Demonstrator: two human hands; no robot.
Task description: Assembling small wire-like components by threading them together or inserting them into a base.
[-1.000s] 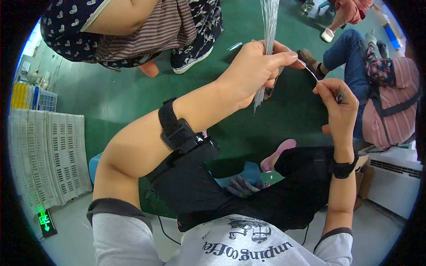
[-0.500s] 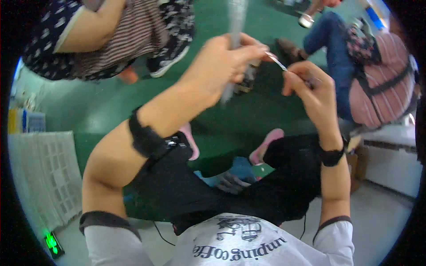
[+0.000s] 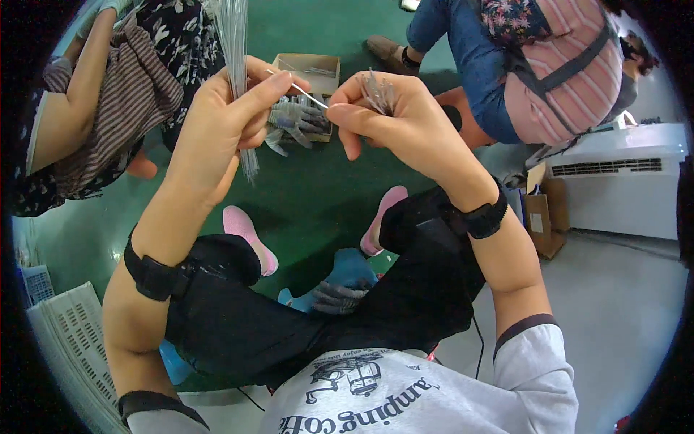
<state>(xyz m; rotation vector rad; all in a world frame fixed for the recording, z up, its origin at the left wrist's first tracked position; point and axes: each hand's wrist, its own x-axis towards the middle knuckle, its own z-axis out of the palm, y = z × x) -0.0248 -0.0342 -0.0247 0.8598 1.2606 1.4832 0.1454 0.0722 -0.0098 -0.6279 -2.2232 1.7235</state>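
My left hand [image 3: 230,119] is closed around a long upright bundle of thin, clear-grey strands [image 3: 233,43], whose lower ends stick out beneath the palm. Between its thumb and forefinger it also pinches one end of a slim white strand [image 3: 309,94]. The other end of that strand meets the thumb and fingertips of my right hand [image 3: 405,123]. A small fan of thin, silvery pieces [image 3: 377,92] rises from within the right hand's curled fingers. Whether these are wire or plastic I cannot tell.
Beyond my hands, an open cardboard box [image 3: 307,59] stands on the green floor beside grey gloves [image 3: 293,123]. People sit at far left [image 3: 134,94] and far right [image 3: 557,79]. White perforated crates [image 3: 79,340] stand at left, a brown carton [image 3: 546,217] at right.
The view has shifted, bringing the box and gloves out from behind my hands. Both hands still hold the white strand between them, and the long bundle stays in my left hand.
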